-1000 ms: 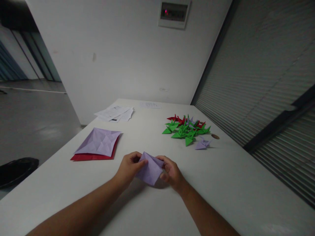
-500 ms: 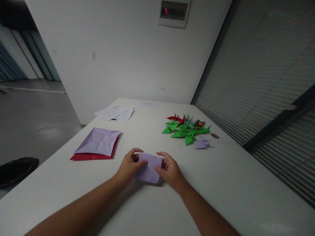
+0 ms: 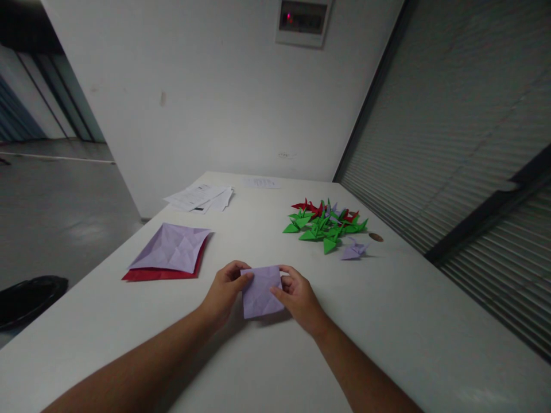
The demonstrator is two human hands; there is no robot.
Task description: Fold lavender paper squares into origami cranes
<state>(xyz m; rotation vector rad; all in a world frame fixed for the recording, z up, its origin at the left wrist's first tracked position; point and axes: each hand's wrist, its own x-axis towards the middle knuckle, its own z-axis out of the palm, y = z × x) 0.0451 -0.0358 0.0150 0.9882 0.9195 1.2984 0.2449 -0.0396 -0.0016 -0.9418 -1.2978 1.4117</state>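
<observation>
A small creased purple paper square [image 3: 261, 295] is held between both hands, just above the white table [image 3: 241, 367]. My left hand [image 3: 226, 289] pinches its upper left corner, thumb on the front face. On the right edge, my right hand [image 3: 298, 295] grips the paper with the thumb in front and the other fingers behind, partly hidden. Further left lies a larger creased purple sheet [image 3: 174, 246] on top of red paper [image 3: 161, 275].
Folded green cranes [image 3: 318, 229], with red and purple ones among them, are grouped at the right. One purple crane [image 3: 353, 250] sits nearer. Printed sheets [image 3: 200, 197] lie at the back left. A black-lined bin [image 3: 32, 298] stands beyond the left edge.
The small purple square has turned between my hands, its top edge now nearly level. My left hand has shifted its hold to the upper left corner.
</observation>
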